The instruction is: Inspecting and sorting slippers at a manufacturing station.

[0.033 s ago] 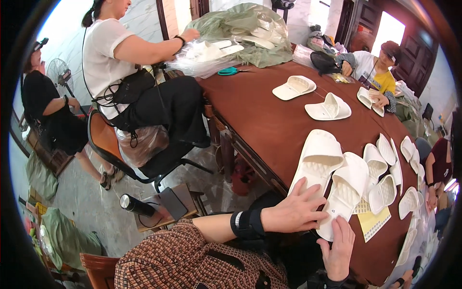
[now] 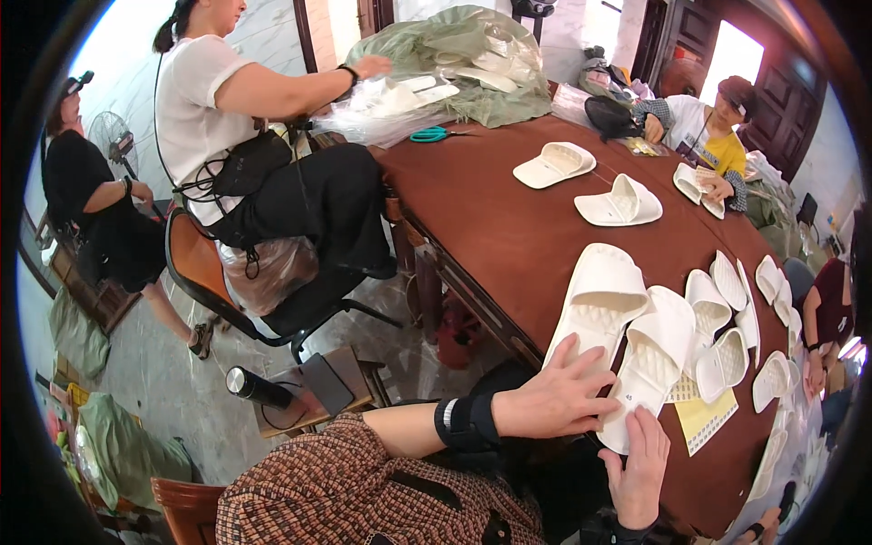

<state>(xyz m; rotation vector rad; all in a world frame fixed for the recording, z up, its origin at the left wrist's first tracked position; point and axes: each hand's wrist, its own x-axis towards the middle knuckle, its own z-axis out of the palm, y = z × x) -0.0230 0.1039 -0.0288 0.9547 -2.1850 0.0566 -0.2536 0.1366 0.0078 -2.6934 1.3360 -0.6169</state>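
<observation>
Two large white slippers lie side by side at the table edge before me, toes pointing away. My left hand [image 2: 559, 400] is open, its spread fingers across the heel part of the left slipper [image 2: 597, 289] and reaching the side of the right slipper [image 2: 656, 350]. The right slipper bears a small dark printed mark on its heel. My right hand [image 2: 641, 468] rests its fingertips on that heel, thumb apart at the edge, fingers stretched out. A yellow sticker sheet [image 2: 708, 422] with rows of small labels lies partly under the neighbouring slippers.
Several more white slippers [image 2: 724, 365] spread over the brown-covered table [image 2: 509, 245] to the right. Teal-handled scissors [image 2: 429, 134] and a green sack [image 2: 436, 41] of slippers are at the far end. People sit around. A stool [image 2: 336, 386] holds a black bottle [image 2: 257, 386].
The seated person at the far left of the table has moved a hand slightly right. The standing person at the left has shifted a leg. My hands have not moved.
</observation>
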